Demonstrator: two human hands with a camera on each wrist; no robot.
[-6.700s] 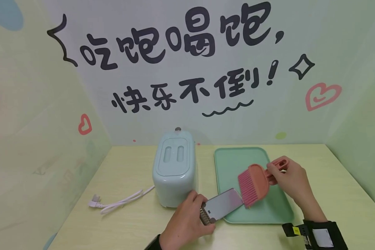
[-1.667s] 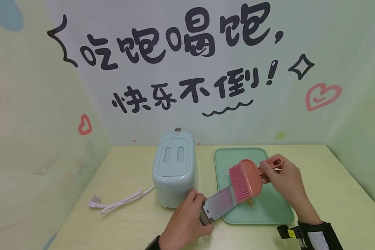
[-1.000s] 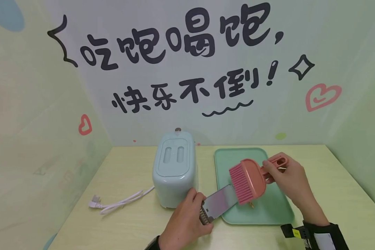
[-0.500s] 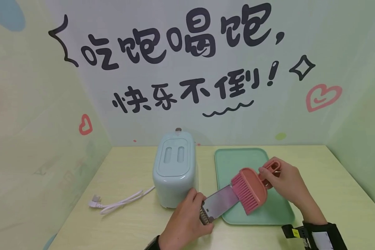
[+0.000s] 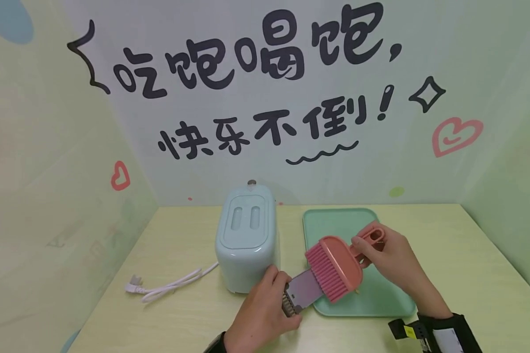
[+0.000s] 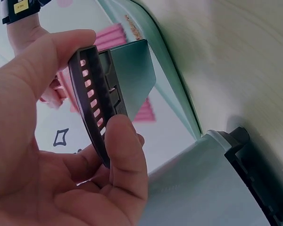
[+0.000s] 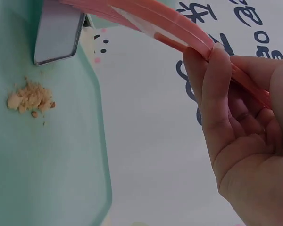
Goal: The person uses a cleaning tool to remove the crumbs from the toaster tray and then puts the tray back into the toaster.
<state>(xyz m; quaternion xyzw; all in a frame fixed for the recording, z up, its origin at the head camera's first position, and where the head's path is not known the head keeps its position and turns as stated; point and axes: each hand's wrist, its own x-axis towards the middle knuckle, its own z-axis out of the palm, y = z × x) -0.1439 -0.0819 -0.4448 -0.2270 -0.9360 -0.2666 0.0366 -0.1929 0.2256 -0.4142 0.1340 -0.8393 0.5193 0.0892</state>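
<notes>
My left hand [image 5: 260, 309] grips the dark slotted end of a shiny metal crumb tray [image 5: 303, 290], thumb on one side and fingers on the other. The crumb tray slants down to the right, its far end over the green serving tray [image 5: 335, 220]. My right hand [image 5: 393, 255] pinches the handle of a coral brush [image 5: 342, 260]. Its pink bristles [image 5: 324, 272] lie across the crumb tray and cover its far end in the head view. A small heap of tan crumbs [image 7: 30, 96] sits on the green tray, just beyond the metal end in the right wrist view.
A pale blue toaster [image 5: 247, 245] with a lid stands just left of the green tray, close behind my left hand. Its white power cord [image 5: 176, 284] and plug lie on the wooden table [image 5: 181, 245] at the left. A lettered wall [image 5: 247, 171] closes off the back.
The brush has shifted back and forth along the crumb tray and now sits further left, covering more of it. My left hand and the crumb tray have stayed nearly still.
</notes>
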